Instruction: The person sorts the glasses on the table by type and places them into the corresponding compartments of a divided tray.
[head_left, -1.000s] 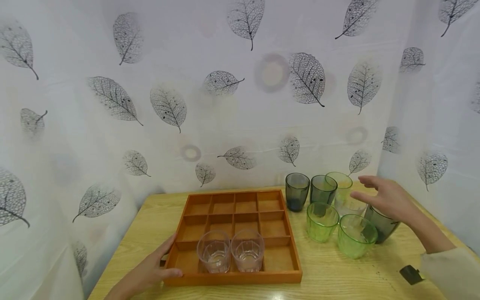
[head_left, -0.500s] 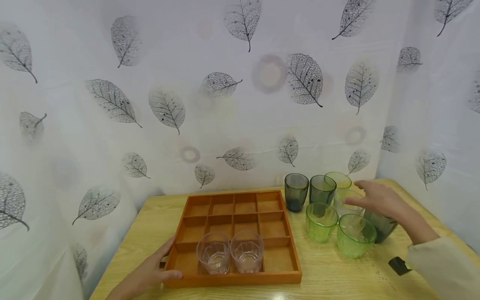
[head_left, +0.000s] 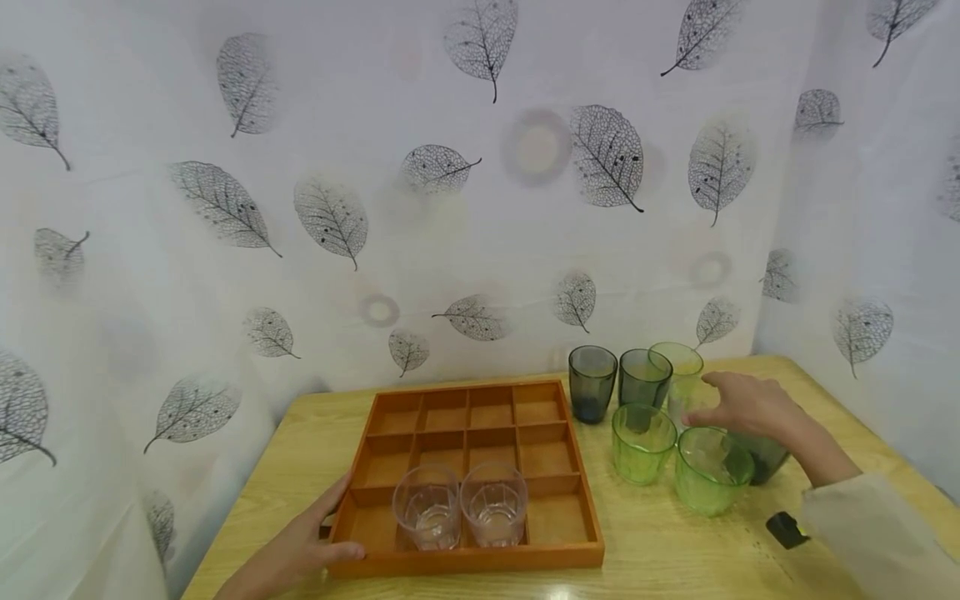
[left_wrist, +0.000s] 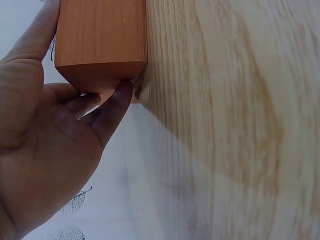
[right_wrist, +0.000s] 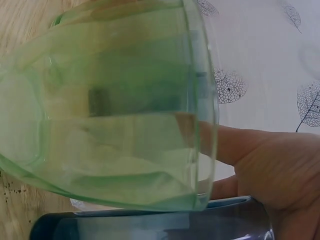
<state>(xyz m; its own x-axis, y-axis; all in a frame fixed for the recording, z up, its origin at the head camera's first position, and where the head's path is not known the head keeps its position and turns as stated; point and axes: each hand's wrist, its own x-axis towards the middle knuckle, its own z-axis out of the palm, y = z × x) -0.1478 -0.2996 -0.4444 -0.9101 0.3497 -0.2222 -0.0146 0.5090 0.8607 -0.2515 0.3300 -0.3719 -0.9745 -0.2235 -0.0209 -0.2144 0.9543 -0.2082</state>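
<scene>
My left hand (head_left: 303, 537) holds the near left corner of a compartmented wooden tray (head_left: 465, 560), thumb at the front, fingers along the side. In the left wrist view several fingertips touch the tray's side wall (left_wrist: 100, 35). Two clear glasses (head_left: 427, 508) stand in the tray's front row. At the right, my right hand (head_left: 757, 408) hovers at a clear glass (head_left: 681, 400), thumb and fingers spread apart. A green glass (head_left: 712, 475) stands in front of that hand and fills much of the right wrist view. A dark grey glass (head_left: 768, 457) is partly hidden beneath the hand.
Two grey glasses (head_left: 592, 383) stand behind the tray's right side. Another green glass (head_left: 643, 446) is beside the tray, and a pale green one (head_left: 678, 358) is at the back. A leaf-patterned curtain (head_left: 480, 208) encloses the wooden table (head_left: 645, 558).
My right hand has moved left and slightly down toward the clear glass. My left hand has stayed at the tray's corner, and the glasses in the tray have not moved.
</scene>
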